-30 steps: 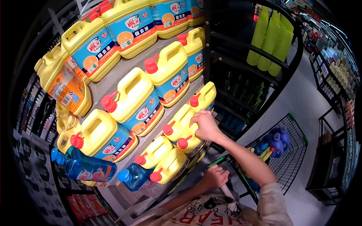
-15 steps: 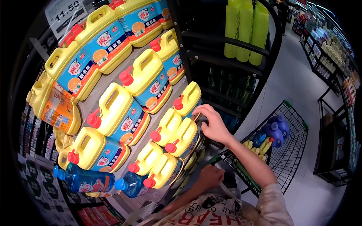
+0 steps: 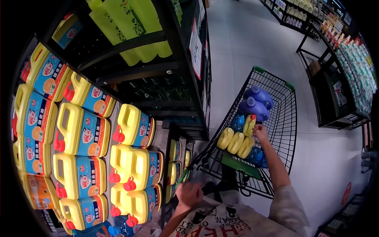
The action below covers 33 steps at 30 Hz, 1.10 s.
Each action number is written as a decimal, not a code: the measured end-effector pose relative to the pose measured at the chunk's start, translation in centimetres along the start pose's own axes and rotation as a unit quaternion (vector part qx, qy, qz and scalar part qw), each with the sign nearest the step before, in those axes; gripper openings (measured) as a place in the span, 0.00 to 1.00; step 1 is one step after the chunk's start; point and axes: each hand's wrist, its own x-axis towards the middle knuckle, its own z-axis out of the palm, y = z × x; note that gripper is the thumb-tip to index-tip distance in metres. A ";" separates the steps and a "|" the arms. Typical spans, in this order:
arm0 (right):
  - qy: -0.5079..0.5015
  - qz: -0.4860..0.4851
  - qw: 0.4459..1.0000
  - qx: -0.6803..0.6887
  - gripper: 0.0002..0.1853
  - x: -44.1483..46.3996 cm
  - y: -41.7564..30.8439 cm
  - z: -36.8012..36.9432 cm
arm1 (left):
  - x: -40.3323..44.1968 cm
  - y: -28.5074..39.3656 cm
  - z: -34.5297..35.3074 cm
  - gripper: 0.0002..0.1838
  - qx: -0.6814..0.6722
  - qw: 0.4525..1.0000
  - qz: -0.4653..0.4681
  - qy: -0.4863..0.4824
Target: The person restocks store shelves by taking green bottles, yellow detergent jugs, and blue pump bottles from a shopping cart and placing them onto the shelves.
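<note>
My right hand point(image 3: 260, 133) reaches down into the shopping cart point(image 3: 293, 118), its fingers curled against the side of a small yellow jug point(image 3: 248, 125) with a red cap. Beside that jug lie several yellow jugs point(image 3: 235, 143), blue bottles point(image 3: 256, 156) and two purple jugs point(image 3: 254, 107). My left hand point(image 3: 189, 194) is curled in front of my body, just below the green cart handle point(image 3: 184, 175). Whether anything sits inside its fingers is hidden. Yellow detergent jugs point(image 3: 91, 137) with blue labels and red caps stand in rows on the display to the left.
A black shelf point(image 3: 185, 79) with lime-green bottles point(image 3: 130, 23) rises between the display and the aisle. Blue bottles point(image 3: 128, 225) stand at the display's lower edge. Across the tiled floor point(image 3: 252, 43), another black rack point(image 3: 335, 94) holds clear bottles.
My right hand has left a yellow jug on the display and moved into the cart. The view has turned right, bringing the cart to the middle. My left hand remains curled.
</note>
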 end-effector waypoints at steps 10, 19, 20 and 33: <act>0.065 0.057 0.996 -0.002 0.28 7.8 8.5 1.7 | 1.4 1.0 -0.6 0.03 0.021 0.998 -0.039 -0.042; -0.016 0.180 0.971 0.157 0.26 6.4 3.7 2.3 | 1.6 1.1 -0.8 0.02 0.031 0.996 -0.058 -0.064; -0.020 0.176 0.972 0.155 0.26 6.5 3.7 2.2 | 1.5 1.0 -0.8 0.02 0.027 0.996 -0.055 -0.063; -0.042 0.068 0.993 0.091 0.21 4.4 -0.2 -1.7 | 1.2 0.1 -0.4 0.05 -0.002 1.000 -0.028 -0.003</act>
